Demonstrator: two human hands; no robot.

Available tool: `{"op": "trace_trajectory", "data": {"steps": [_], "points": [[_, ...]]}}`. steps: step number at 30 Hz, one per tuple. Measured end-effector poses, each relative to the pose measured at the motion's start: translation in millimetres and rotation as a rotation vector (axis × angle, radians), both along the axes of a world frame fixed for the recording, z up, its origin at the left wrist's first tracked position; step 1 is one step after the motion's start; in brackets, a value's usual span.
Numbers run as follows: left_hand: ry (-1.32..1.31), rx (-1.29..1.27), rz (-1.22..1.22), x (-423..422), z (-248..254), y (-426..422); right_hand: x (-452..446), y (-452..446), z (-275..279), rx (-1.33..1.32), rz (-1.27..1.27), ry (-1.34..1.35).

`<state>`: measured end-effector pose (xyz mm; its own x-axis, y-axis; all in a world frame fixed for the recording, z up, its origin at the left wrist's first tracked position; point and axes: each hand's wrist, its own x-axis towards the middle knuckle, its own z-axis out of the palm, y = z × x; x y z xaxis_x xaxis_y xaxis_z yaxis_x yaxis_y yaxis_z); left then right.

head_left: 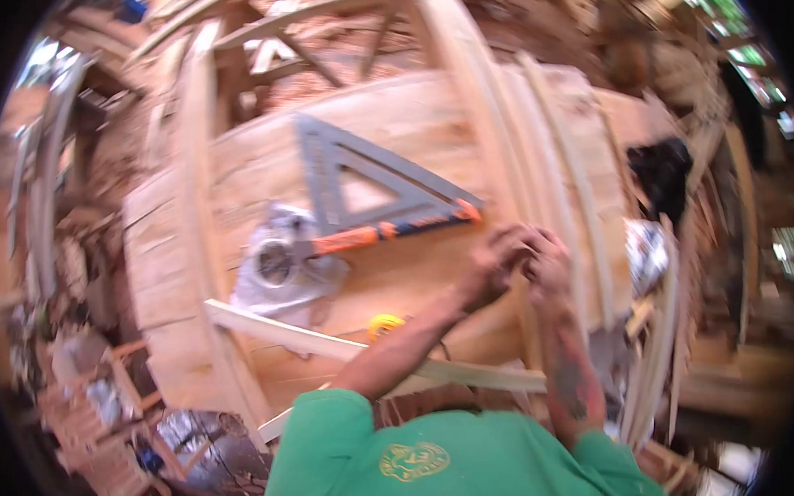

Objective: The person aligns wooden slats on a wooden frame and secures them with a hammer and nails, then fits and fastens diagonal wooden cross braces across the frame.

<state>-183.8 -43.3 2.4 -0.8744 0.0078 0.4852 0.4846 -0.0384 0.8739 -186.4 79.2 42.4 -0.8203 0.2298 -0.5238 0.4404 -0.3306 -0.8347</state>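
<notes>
My left hand (497,258) and my right hand (547,259) meet over the long wooden boards right of centre. The fingers of both are closed and pressed together at the tips. Anything between them is too blurred and small to make out. To the left of my hands lies a grey triangular speed square (392,167) on the wooden surface. Along its lower edge rests a tool with an orange and black handle (398,230), probably a hammer. Its far end reaches a white plastic bag (278,287). A yellow tape measure (384,325) is beside my left forearm.
A thin wooden strip (276,329) crosses under my left forearm. Wooden frame members (200,148) stand at the left, and long boards (477,82) run along the right. A black object (660,172) and a shiny plastic bag (645,252) sit at the right edge.
</notes>
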Motion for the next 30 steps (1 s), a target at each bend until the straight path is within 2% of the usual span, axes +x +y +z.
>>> {"op": "trace_trajectory", "data": {"steps": [2,3,4,5,6,7,8,9,10,11,12,13,14,15,16,18,20,23,25,27,29,30], "points": [[0.03,0.049,0.115,-6.9,5.2,-12.2,-8.1,-0.3,-7.1,0.015,0.168,0.065],[-0.059,0.074,0.033,-7.2,15.1,-25.4,-8.1,-3.5,9.2,-0.052,0.241,0.064],[-0.008,0.12,0.079,-5.4,3.1,-22.9,-15.6,0.3,15.3,-0.044,0.286,-0.075],[-0.035,0.158,0.086,-1.1,1.1,-21.6,-21.2,-3.7,16.4,0.077,0.322,-0.037],[-0.066,0.212,0.077,0.0,3.0,-19.3,-36.0,4.5,-2.5,0.254,0.346,0.169],[0.009,0.156,0.173,-3.2,-0.5,-19.1,-48.3,-6.5,-0.3,0.435,0.336,0.374],[0.07,0.114,0.245,-2.6,-5.6,-14.7,-63.9,-10.5,5.6,0.57,0.371,0.369],[0.04,0.136,0.247,-1.4,-2.5,-14.3,-75.9,-36.6,17.5,0.635,0.438,0.511],[0.027,0.151,0.241,-0.7,-10.2,-10.5,-87.2,-57.9,31.5,0.568,0.661,0.421],[0.002,0.0,0.226,-0.3,-22.1,-5.7,-93.4,-88.7,40.8,0.593,0.886,0.545],[-0.029,-0.141,0.203,1.1,-26.1,3.3,-98.0,-117.3,51.6,0.739,1.162,0.689],[-0.18,-0.219,-0.095,4.1,-1.9,-16.2,-104.3,-139.9,50.4,0.901,1.436,0.746],[-0.201,-0.186,-0.101,3.0,-9.3,-7.0,-102.5,-158.2,44.8,1.048,1.619,0.761],[-0.038,-0.177,-0.103,3.8,-24.2,-0.2,-95.1,-173.9,33.7,1.18,1.738,0.832],[0.131,-0.176,-0.1,5.2,-33.1,3.9,-86.7,-184.7,19.9,1.175,1.755,0.816],[0.052,-0.103,-0.061,10.7,-8.9,-2.4,-76.4,-200.8,-2.5,1.345,1.907,0.772],[-0.202,-0.017,-0.319,9.6,-2.8,-8.3,-83.0,-202.3,-10.5,1.275,1.879,0.78],[-0.228,-0.099,-0.346,7.5,-15.6,-4.7,-89.9,-206.5,-3.5,1.214,1.773,0.787],[-0.13,-0.155,-0.215,6.3,-34.9,8.9,-93.0,-201.5,17.4,1.154,1.727,0.768],[-0.032,0.028,-0.437,1.9,-50.3,7.3,-87.0,-188.1,56.3,1.088,1.705,0.655],[-0.139,-0.637,-0.297,0.2,-53.9,-4.8,-83.6,-139.5,85.3,1.131,1.607,0.499],[-0.04,-0.369,-0.266,-2.6,-30.7,-9.9,-79.7,-112.5,94.8,1.015,1.478,0.566]]}}
